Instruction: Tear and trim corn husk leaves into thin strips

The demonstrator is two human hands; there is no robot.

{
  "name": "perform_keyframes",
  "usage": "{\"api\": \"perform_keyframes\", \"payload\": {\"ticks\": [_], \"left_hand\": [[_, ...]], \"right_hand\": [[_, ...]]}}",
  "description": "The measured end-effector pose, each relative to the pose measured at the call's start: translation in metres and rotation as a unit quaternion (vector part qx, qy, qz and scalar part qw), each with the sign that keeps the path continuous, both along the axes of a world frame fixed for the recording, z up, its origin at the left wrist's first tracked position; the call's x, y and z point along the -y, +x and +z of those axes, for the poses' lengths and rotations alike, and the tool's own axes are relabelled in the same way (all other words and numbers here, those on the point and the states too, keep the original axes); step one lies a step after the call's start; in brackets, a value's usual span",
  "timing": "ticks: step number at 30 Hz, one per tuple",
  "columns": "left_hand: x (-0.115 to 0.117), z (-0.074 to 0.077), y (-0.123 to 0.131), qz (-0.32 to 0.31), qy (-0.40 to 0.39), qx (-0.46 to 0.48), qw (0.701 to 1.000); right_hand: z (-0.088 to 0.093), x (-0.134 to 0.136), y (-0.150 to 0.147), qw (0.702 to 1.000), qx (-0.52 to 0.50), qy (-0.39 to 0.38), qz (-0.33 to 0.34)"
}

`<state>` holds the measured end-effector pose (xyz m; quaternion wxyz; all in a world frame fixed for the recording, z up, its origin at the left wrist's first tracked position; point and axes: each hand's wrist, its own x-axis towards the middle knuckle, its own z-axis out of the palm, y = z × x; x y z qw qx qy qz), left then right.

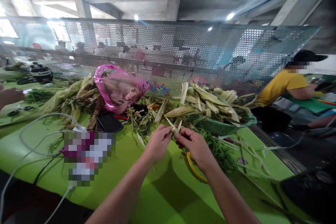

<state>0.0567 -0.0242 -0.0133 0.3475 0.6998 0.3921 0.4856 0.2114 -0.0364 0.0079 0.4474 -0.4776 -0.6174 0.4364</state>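
Note:
A small folded piece of pale corn husk (174,130) with pointed ends sticking up is held between both hands, above the green table. My left hand (159,142) pinches it from the left, thumb and fingers pressed together. From the right, my right hand (193,144) grips the same piece with curled fingers; its fingertips partly hide the husk. Under my right hand a yellow curved handle (195,169) lies on the table. Just beyond the hands a green basket (225,126) is heaped with dried corn husks (210,101).
A pink plastic bag (118,91), a husk pile (81,94), a black phone (109,122) and white cables (39,117) lie left. Green sprigs (220,150) lie right. Scissors (19,110) and another person's hand (9,96) are far left. A perforated metal screen (162,49) stands behind; a person in yellow (280,82) sits right.

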Motion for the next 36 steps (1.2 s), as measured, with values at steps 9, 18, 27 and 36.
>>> {"api": "perform_keyframes", "payload": {"ticks": [9,18,27,36], "left_hand": [[0.007,0.011,-0.005,0.043,0.060,-0.067,0.995],[-0.001,0.006,-0.012,-0.084,-0.054,0.036,0.994],[-0.003,0.007,-0.010,-0.026,-0.014,-0.045,0.999],[0.003,0.011,-0.003,-0.078,-0.180,0.211,0.958]], "right_hand": [[-0.001,-0.001,-0.001,0.996,-0.037,0.054,-0.056],[-0.003,-0.002,0.002,0.995,-0.073,0.044,-0.057],[0.003,0.003,0.003,0.977,0.130,0.166,-0.027],[0.006,0.006,0.003,0.958,0.225,0.179,-0.020]]}}
